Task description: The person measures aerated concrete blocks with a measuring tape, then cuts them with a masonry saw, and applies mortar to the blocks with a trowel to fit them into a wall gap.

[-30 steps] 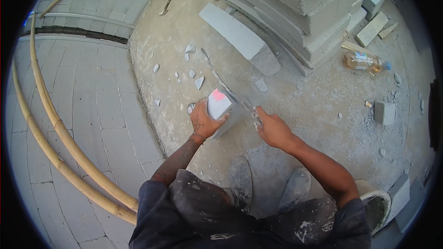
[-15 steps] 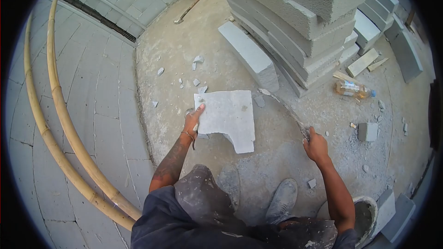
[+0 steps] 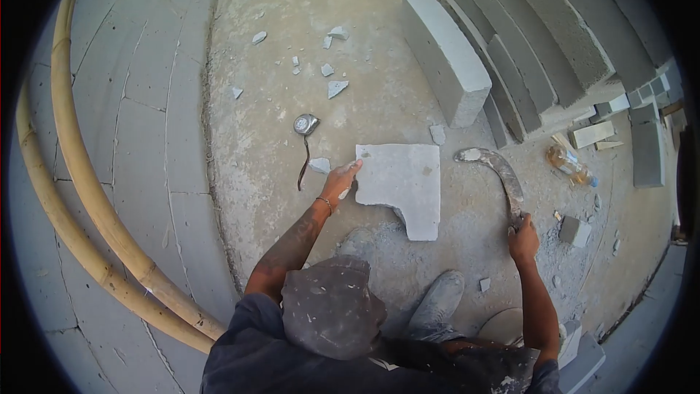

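Observation:
A flat grey block piece (image 3: 402, 184) with a notch cut from its lower left corner is held by its left edge in my left hand (image 3: 340, 181), face towards the camera. My right hand (image 3: 523, 233) grips the handle of a curved saw blade (image 3: 496, 168) that arcs up and to the left, dusted with grey powder. A tape measure (image 3: 305, 125) lies on the dusty floor to the upper left of the block, its strap trailing down. My two dusty shoes (image 3: 437, 305) show below the block.
A long grey block (image 3: 446, 58) lies beside a tall stack of blocks (image 3: 554, 36) at upper right. Block chips (image 3: 335, 87) litter the floor. A plastic bottle (image 3: 570, 163), small offcuts (image 3: 574, 230), and bamboo poles (image 3: 87, 197) on the tiled surface at left.
The block went from being sawn on edge to being held flat and lowered. My right hand swung the saw away to the right. The view tilted down and the tape measure came into sight.

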A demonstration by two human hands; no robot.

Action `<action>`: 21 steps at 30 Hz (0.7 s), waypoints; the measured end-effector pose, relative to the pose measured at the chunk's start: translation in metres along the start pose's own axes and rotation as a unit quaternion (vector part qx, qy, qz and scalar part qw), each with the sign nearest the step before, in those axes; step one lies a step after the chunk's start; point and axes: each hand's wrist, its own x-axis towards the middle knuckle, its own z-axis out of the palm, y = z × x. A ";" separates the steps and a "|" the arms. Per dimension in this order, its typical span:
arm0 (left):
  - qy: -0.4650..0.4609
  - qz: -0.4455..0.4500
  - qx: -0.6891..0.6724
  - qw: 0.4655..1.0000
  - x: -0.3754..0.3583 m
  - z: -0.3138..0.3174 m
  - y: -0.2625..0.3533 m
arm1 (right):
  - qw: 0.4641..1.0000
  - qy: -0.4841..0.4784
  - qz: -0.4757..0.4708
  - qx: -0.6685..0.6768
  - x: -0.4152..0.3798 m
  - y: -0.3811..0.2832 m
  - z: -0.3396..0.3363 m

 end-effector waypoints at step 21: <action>0.017 0.129 0.159 0.979 -0.036 0.020 -0.054 | 0.930 -0.303 -0.198 0.064 -0.047 -0.177 -0.002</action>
